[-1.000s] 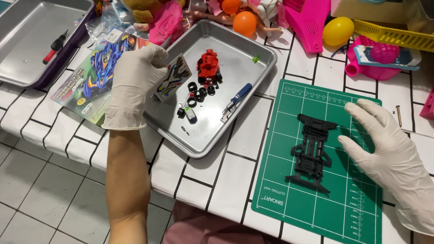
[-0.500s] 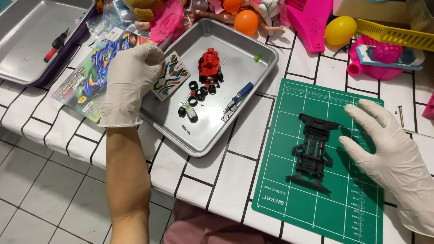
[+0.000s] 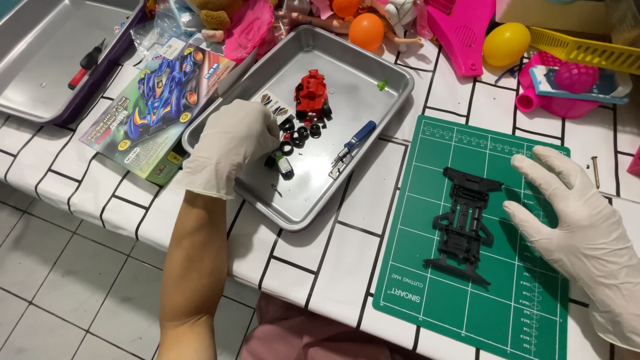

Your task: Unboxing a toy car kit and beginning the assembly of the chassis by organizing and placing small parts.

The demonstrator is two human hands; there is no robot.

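My gloved left hand [image 3: 230,143] reaches into a metal tray [image 3: 313,193], fingers curled down over small parts beside a cluster of black wheels [image 3: 300,133]; its fingertips are hidden. A sticker sheet [image 3: 273,103] peeks out above the hand, and a small white and blue part [image 3: 285,165] lies just right of it. The tray also holds a red car body [image 3: 312,93] and a blue-handled screwdriver [image 3: 353,142]. My gloved right hand [image 3: 573,220] rests open and flat on a green cutting mat [image 3: 533,313], right beside a black car chassis [image 3: 467,220].
A printed sheet picturing a blue race car [image 3: 157,103] lies left of the tray. A second metal tray [image 3: 40,60] at the far left holds a red-handled tool [image 3: 83,65]. Toys crowd the back: an orange ball [image 3: 367,30], a yellow egg [image 3: 507,43], pink plastic pieces [image 3: 467,27].
My left hand has slid down from the sticker sheet toward the small parts near the wheels. My right hand has stayed flat beside the chassis.
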